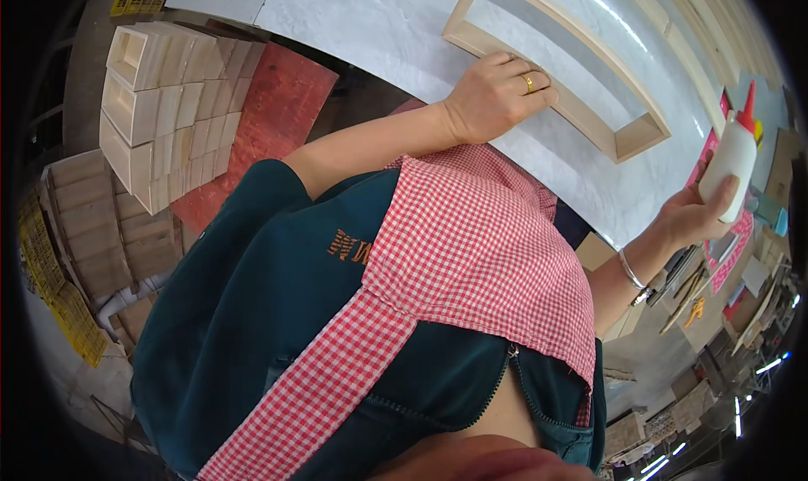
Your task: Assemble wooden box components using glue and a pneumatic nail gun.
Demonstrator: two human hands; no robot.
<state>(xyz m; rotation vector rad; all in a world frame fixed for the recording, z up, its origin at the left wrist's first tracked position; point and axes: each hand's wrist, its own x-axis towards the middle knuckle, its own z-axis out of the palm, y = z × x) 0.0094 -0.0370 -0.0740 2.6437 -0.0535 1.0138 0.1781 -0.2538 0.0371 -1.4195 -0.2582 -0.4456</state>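
A long rectangular frame of pale wood (587,121) lies on the marbled white tabletop (396,39). My left hand (502,96), with a gold ring on one finger, is closed over the frame's near board, its fingers curled on the top edge; the fingertips are partly hidden. Off to the right, my right hand (686,214) grips a white squeeze bottle (727,171) around its body. The bottle is held apart from the frame, its red pointed nozzle (746,109) tilted upward.
Stacked pale wooden boxes (168,102) stand at the left beside a red board (273,111). Long wooden strips (715,26) lie beyond the frame at the far right. Yellow crates (63,304) sit at the left edge. Assorted items clutter the area (699,287) at right.
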